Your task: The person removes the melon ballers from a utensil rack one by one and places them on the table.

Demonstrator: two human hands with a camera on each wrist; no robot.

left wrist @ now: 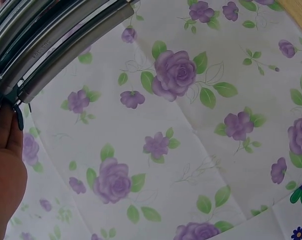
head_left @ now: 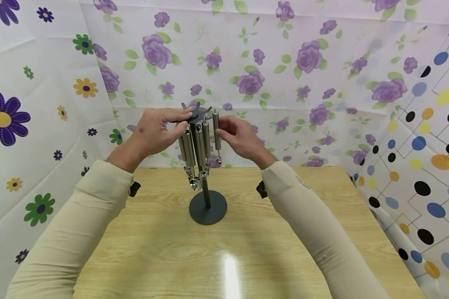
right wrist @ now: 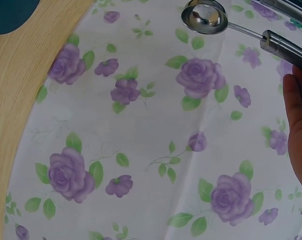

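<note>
A dark utensil stand (head_left: pixel 195 114) with a hooked top and round base carries several metal scoops (head_left: pixel 199 143), hanging bowl-down. My left hand (head_left: pixel 155 126) grips the stand's top, fingers over it and thumb at the near side. In the left wrist view, fingers of that hand (left wrist: pixel 8 165) reach the hooks beside the steel handles (left wrist: pixel 41 52). On the right, a melon baller (head_left: pixel 217 131) hangs upright between the thumb and fingers of my right hand (head_left: pixel 241 137), close to a hook. Its round bowl (right wrist: pixel 205 17) and thin neck show in the right wrist view.
The stand's round base (head_left: pixel 208 211) sits on a wooden table (head_left: pixel 164 249) near its back edge. Flowered cloth (head_left: pixel 232 54) hangs behind. A dotted cloth (head_left: pixel 426 166) borders the right side, and another flowered cloth (head_left: pixel 33 166) the left.
</note>
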